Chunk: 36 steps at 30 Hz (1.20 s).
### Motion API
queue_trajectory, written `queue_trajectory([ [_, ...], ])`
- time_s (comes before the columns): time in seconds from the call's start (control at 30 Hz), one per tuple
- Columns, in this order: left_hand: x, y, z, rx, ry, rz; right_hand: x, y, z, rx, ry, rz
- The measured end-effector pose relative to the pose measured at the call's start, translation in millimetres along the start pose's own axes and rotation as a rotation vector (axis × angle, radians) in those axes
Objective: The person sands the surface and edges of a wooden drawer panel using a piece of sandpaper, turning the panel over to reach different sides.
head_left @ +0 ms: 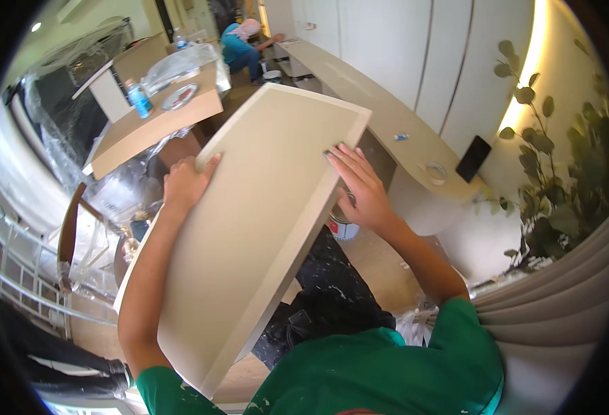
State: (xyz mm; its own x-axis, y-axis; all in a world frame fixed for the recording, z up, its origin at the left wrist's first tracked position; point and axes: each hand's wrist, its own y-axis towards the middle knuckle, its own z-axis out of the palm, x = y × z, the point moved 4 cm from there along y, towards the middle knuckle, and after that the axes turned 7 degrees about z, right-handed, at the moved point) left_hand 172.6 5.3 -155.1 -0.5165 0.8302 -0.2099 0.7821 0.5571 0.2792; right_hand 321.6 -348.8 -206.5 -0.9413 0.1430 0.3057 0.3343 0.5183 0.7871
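Left hand [187, 181] is curled over the left edge of a beige panel [256, 200] with a raised border, its thumb lying on the panel's face and its fingers going over the side. Right hand [363, 190] lies on the opposite border, fingers extended close together and thumb dropped past the edge; something small and dark shows at its fingertips, but whether it is gripped I cannot tell. The panel slants through the centre of the frame, from upper centre to lower left. Just behind the right hand stands a white and red bucket [344, 229]. Upper left, a brown surface [159, 140] bears a blue bottle [138, 99] and a round dish [180, 97]. Right of centre, a long beige surface [370, 114] carries a roll of tape [436, 172], with a dark phone [473, 159] near it. At the top, a co-worker [239, 52] crouches, one arm extended.
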Motion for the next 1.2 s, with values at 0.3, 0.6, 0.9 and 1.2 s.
queue_trajectory([
  [0.3,18.2,-5.8,1.6,-0.197,0.028,0.07,38.5,-6.1,21.1,0.149,-0.205,-0.129],
  [0.6,16.1,0.0,2.1,-0.16,-0.056,0.108,-87.3,51.6,-5.1,0.058,-0.244,-0.051],
  [0.9,10.5,-0.4,-1.7,-0.182,-0.07,0.114,-89.7,52.9,-6.3,0.005,-0.297,-0.08],
  [1.2,7.9,-4.7,-4.1,-0.172,-0.089,0.115,-48.9,23.7,21.8,-0.015,0.042,-0.151],
])
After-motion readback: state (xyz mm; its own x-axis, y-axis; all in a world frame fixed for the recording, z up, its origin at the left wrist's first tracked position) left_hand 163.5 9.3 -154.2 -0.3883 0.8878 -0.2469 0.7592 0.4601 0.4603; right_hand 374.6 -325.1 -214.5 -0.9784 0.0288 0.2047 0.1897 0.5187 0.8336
